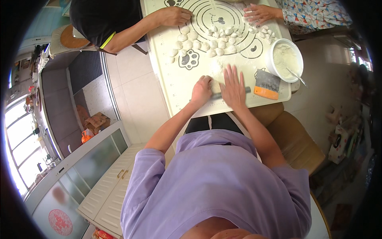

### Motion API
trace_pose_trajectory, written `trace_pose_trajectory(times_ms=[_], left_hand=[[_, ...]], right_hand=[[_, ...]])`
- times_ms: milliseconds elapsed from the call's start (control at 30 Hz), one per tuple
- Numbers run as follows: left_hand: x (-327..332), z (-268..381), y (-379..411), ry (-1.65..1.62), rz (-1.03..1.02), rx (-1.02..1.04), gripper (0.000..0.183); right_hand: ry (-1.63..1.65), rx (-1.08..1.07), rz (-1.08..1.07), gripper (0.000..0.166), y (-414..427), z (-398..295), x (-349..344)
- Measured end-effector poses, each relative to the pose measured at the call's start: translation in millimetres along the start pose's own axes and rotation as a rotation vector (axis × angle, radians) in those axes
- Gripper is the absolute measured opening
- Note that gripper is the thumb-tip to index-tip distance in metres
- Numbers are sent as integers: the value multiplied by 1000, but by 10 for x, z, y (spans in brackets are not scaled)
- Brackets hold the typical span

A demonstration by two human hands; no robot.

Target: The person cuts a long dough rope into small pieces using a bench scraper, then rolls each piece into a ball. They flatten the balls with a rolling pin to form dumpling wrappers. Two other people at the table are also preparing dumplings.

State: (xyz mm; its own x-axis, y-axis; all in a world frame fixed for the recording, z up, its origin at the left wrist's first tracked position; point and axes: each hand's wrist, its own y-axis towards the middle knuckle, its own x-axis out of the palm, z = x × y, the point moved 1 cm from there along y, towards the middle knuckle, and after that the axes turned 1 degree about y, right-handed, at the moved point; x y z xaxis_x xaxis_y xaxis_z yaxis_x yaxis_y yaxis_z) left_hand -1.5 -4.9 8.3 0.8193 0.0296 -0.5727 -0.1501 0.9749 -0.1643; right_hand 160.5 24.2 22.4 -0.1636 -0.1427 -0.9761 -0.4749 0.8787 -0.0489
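A dark rolling pin [219, 96] lies crosswise near the mat's front edge. My right hand [233, 88] rests flat over it, fingers extended. My left hand [203, 91], its fingers curled, is at a flattened dough piece [215, 87] between my hands; whether it pinches the dough is hard to tell. Beyond them, several round dough discs [187, 44] and small floured dough lumps [229, 31] lie on the printed pastry mat [167, 74]. At my right are a dough scraper [267, 85] with an orange handle and a white tub of flour [285, 61] with a metal spoon [295, 75].
A co-worker's hand [176, 16] is at the mat's far left. Another person's hand [259, 14] presses on dough at the far right. A brown padded seat [292, 140] stands beside me on the right, and a cushioned chair [71, 37] is at the upper left.
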Motion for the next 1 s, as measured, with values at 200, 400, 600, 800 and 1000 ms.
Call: trace_pose_trajectory(times_ms=[200,400,600,800,1000], left_hand=[[5,-41,149,253,-21,73,11],[-38,27,-34,54,12,-45,14],[-88,-25,114,93,-20,-83,13],[-16,48,-23,247,-59,80,12],[-101,-65,35,161,-22,7,7]], right_hand=[[20,-50,59,65,157,8,44],[-21,-38,58,64,158,-6,0],[-3,-14,3,66,19,-44,93],[37,-26,104,66,378,-38,-46],[-3,-48,4,66,-130,-44,136]])
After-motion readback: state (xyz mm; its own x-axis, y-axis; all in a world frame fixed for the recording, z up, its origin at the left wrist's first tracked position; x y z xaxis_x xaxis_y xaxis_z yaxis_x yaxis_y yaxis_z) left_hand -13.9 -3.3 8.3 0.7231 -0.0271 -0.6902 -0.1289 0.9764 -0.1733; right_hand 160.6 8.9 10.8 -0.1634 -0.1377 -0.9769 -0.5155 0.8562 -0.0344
